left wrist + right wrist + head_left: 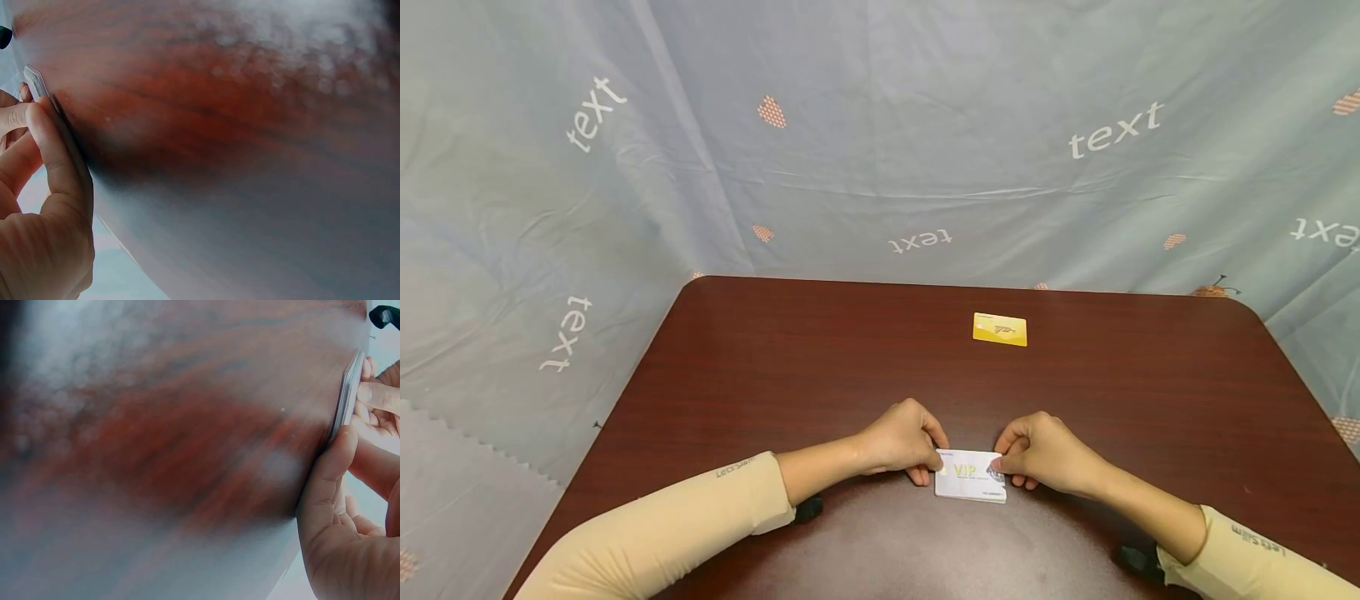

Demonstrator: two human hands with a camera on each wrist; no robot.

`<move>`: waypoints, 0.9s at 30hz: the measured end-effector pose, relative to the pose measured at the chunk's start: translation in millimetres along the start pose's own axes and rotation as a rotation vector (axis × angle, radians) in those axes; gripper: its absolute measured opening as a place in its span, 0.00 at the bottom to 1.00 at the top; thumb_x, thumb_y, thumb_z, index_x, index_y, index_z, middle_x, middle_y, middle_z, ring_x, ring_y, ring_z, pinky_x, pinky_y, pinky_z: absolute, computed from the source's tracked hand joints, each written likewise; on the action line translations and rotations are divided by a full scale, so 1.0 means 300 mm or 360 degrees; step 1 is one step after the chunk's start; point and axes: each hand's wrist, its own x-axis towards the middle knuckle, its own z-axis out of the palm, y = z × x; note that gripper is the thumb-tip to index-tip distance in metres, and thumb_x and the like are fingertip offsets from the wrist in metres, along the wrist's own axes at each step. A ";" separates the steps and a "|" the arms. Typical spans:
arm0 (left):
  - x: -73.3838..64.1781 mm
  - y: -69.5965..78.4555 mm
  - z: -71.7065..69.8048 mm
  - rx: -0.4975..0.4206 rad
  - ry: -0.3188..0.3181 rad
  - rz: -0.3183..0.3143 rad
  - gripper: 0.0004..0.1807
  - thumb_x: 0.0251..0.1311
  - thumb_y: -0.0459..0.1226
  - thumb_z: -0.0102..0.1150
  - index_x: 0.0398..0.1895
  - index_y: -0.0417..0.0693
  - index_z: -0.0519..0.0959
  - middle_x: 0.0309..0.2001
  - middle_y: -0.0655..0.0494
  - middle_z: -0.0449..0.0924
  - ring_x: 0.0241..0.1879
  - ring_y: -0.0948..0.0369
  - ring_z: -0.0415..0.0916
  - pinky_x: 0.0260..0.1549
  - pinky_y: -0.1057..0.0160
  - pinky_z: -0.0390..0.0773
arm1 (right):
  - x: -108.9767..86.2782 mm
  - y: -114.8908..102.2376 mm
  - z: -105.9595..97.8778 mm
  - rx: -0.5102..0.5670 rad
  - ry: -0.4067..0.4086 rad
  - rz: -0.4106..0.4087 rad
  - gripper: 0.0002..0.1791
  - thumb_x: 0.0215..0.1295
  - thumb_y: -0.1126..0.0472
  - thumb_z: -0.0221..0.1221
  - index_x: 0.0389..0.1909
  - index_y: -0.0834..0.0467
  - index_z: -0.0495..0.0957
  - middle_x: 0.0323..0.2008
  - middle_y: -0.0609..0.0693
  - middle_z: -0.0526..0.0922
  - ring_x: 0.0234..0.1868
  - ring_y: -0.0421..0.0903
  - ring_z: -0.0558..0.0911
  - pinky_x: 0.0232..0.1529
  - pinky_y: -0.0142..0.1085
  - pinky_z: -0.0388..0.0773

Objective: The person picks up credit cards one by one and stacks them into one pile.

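Observation:
A small stack of cards, the top one white and marked "VIP", lies near the table's front in the head view. By its left edge, my left hand pinches it between thumb and fingers. My right hand grips the opposite edge the same way, its thumb over a dark print. Several layered card edges show in the right wrist view, between both hands. In the left wrist view only a corner of the stack appears past the thumb.
Farther back on the dark red-brown table lies a yellow card, apart from the stack. A grey-blue curtain with printed words and hearts hangs behind the table and along its left side.

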 end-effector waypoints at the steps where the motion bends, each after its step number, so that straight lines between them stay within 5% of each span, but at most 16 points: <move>1: 0.000 0.000 0.000 0.0003 0.0002 0.0001 0.10 0.52 0.15 0.66 0.36 0.28 0.85 0.24 0.43 0.86 0.15 0.60 0.80 0.17 0.66 0.83 | 0.000 0.000 0.001 -0.0002 0.0000 -0.0001 0.06 0.61 0.67 0.72 0.31 0.63 0.83 0.21 0.49 0.83 0.21 0.43 0.80 0.20 0.32 0.80; 27: 0.000 -0.001 -0.001 0.0015 0.0013 0.0021 0.08 0.55 0.17 0.61 0.36 0.28 0.84 0.24 0.44 0.84 0.14 0.61 0.78 0.16 0.67 0.82 | -0.004 -0.003 -0.007 -0.0082 -0.0020 -0.0045 0.05 0.69 0.67 0.65 0.31 0.61 0.84 0.21 0.49 0.82 0.21 0.44 0.81 0.21 0.35 0.82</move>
